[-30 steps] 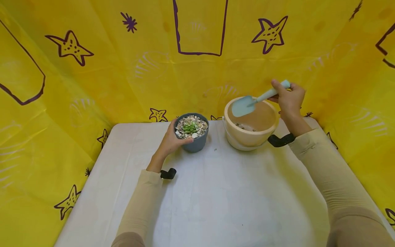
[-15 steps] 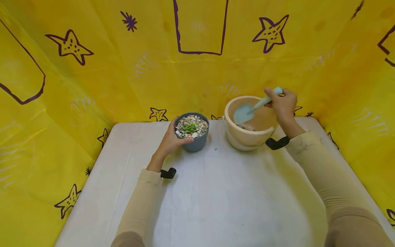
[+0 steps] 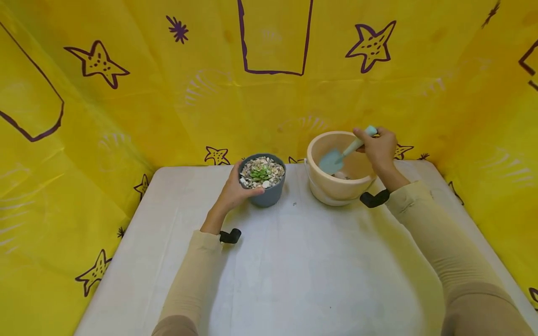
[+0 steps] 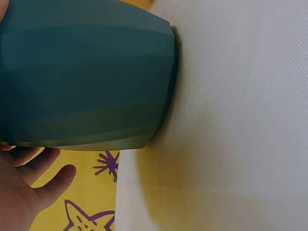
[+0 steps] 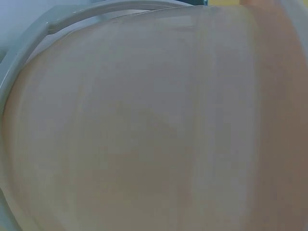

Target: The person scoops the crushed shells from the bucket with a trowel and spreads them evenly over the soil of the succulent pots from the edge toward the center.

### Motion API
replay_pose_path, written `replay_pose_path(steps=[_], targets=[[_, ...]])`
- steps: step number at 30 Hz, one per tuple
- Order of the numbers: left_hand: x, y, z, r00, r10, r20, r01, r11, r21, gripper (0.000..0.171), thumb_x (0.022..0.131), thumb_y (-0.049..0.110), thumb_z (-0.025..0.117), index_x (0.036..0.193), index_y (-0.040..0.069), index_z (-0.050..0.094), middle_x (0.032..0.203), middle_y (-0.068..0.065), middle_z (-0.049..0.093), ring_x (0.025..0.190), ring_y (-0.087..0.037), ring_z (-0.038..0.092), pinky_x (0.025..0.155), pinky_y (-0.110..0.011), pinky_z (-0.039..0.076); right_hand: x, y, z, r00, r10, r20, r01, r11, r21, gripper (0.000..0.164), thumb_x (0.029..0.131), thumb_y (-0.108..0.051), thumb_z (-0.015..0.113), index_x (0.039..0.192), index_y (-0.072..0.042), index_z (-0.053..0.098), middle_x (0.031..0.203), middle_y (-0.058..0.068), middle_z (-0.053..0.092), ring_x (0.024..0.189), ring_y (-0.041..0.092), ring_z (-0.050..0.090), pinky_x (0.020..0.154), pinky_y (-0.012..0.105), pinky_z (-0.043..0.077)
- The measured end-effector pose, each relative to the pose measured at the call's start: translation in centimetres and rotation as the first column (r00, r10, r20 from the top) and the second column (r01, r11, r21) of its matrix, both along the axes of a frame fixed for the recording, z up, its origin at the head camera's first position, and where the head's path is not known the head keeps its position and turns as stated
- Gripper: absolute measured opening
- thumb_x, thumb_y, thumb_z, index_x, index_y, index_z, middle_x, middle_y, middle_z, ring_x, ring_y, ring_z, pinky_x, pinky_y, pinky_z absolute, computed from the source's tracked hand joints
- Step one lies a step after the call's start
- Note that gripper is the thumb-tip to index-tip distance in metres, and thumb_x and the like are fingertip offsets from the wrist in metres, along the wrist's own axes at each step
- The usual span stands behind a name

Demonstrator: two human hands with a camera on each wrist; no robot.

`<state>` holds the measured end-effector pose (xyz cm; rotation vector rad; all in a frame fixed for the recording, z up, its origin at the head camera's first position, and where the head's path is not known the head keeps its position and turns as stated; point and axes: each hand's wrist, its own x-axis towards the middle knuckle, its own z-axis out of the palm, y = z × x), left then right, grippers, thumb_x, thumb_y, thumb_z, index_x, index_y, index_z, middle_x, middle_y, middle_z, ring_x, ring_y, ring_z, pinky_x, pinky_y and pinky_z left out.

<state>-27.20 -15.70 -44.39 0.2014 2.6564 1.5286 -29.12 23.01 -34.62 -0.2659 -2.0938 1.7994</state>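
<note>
My left hand [image 3: 238, 190] grips the side of a dark grey-blue plant pot [image 3: 269, 196], thumb across the near rim. Pebbles fill the pot around a small green succulent [image 3: 259, 173]. In the left wrist view the pot [image 4: 86, 77] stands on the table, with the fingers [image 4: 55, 185] along its side. Over a peach bucket [image 3: 336, 189], my right hand [image 3: 380, 148] holds a pale blue hand trowel [image 3: 355, 145] by its handle. The trowel's blade points down inside the bucket, near a few pebbles [image 3: 340, 175] at the bottom. The bucket's wall [image 5: 144, 120] fills the right wrist view.
A white-covered table [image 3: 286, 270] holds both containers near its back edge. One tiny pebble [image 3: 294, 204] lies between them. The bucket's pale handle [image 5: 110, 8] hangs down its side. Yellow sheeting [image 3: 269, 107] with starfish drawings rises behind and on both sides.
My right hand has moved down and left, lowering the trowel's blade deeper into the bucket. The left hand and the plant pot have stayed in place.
</note>
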Motion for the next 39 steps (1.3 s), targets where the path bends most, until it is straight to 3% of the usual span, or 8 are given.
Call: replay_pose_path(steps=[7, 19, 25, 30, 33, 35, 39], targets=[[0.0, 0.3, 0.1, 1.0, -0.003, -0.005, 0.003, 1.0, 0.002, 0.127, 0.065, 0.055, 0.086, 0.157, 0.017, 0.009, 0.163, -0.008, 0.017, 0.149, -0.03, 0.021, 0.119, -0.055, 0.022, -0.2, -0.5, -0.6, 1.0, 0.022, 0.01, -0.023, 0.997, 0.078, 0.034, 0.082, -0.031, 0.078, 0.084, -0.004, 0.057, 0.064, -0.007, 0.055, 0.05, 0.002, 0.065, 0.055, 0.022, 0.056], [0.1, 0.2, 0.2, 1.0, 0.008, 0.023, -0.008, 1.0, -0.013, 0.127, 0.064, 0.056, 0.085, 0.158, 0.02, 0.007, 0.164, -0.007, 0.015, 0.15, -0.029, 0.019, 0.119, -0.055, 0.022, 0.0, -0.6, -1.3, 0.991, 0.094, 0.097, -0.109, 0.98, 0.164, 0.036, 0.086, -0.031, 0.075, 0.083, 0.0, 0.058, 0.063, -0.004, 0.055, 0.051, 0.004, 0.066, 0.052, 0.019, 0.055], [0.2, 0.0, 0.4, 1.0, 0.006, 0.022, -0.006, 1.0, -0.025, 0.128, 0.064, 0.058, 0.085, 0.158, 0.019, 0.007, 0.164, -0.008, 0.014, 0.15, -0.03, 0.019, 0.119, -0.055, 0.021, 0.1, 0.3, -0.6, 0.964, 0.137, 0.229, -0.186, 0.959, 0.211, 0.042, 0.087, -0.035, 0.073, 0.09, 0.004, 0.06, 0.06, -0.007, 0.06, 0.051, 0.004, 0.067, 0.052, 0.019, 0.054], [0.0, -0.1, 0.4, 1.0, 0.01, 0.014, -0.009, 1.0, -0.028, 0.129, 0.063, 0.06, 0.084, 0.158, 0.018, 0.007, 0.164, -0.008, 0.015, 0.15, -0.03, 0.019, 0.119, -0.056, 0.021, 0.1, 0.7, 0.6, 0.942, 0.177, 0.284, -0.245, 0.942, 0.228, 0.041, 0.087, -0.032, 0.073, 0.092, 0.006, 0.058, 0.059, -0.006, 0.062, 0.051, 0.005, 0.067, 0.053, 0.019, 0.055], [-0.1, -0.1, 0.3, 1.0, 0.008, 0.022, -0.008, 0.999, -0.031, 0.129, 0.064, 0.06, 0.084, 0.158, 0.019, 0.006, 0.164, -0.007, 0.014, 0.15, -0.029, 0.018, 0.119, -0.056, 0.021, 0.3, 1.3, 1.1, 0.938, 0.16, 0.308, -0.251, 0.926, 0.282, 0.041, 0.088, -0.029, 0.072, 0.096, 0.009, 0.059, 0.059, -0.007, 0.06, 0.049, 0.003, 0.065, 0.052, 0.017, 0.054], [-0.1, -0.1, 0.2, 1.0, 0.006, 0.022, -0.005, 1.0, -0.028, 0.129, 0.064, 0.06, 0.084, 0.158, 0.019, 0.006, 0.164, -0.007, 0.014, 0.15, -0.029, 0.018, 0.119, -0.055, 0.021, 0.6, 1.7, 1.5, 0.939, 0.148, 0.31, -0.249, 0.916, 0.315, 0.044, 0.089, -0.027, 0.071, 0.105, 0.014, 0.061, 0.065, -0.003, 0.063, 0.05, 0.001, 0.065, 0.053, 0.016, 0.053], [-0.1, -0.1, 0.0, 1.0, 0.005, 0.012, -0.005, 1.0, -0.011, 0.128, 0.064, 0.057, 0.085, 0.158, 0.017, 0.008, 0.164, -0.008, 0.016, 0.15, -0.029, 0.02, 0.119, -0.055, 0.022, 0.8, 2.4, 2.0, 0.94, 0.111, 0.324, -0.236, 0.896, 0.375, 0.05, 0.091, -0.025, 0.068, 0.119, 0.016, 0.059, 0.095, 0.022, 0.068, 0.051, -0.005, 0.061, 0.055, 0.013, 0.052]])
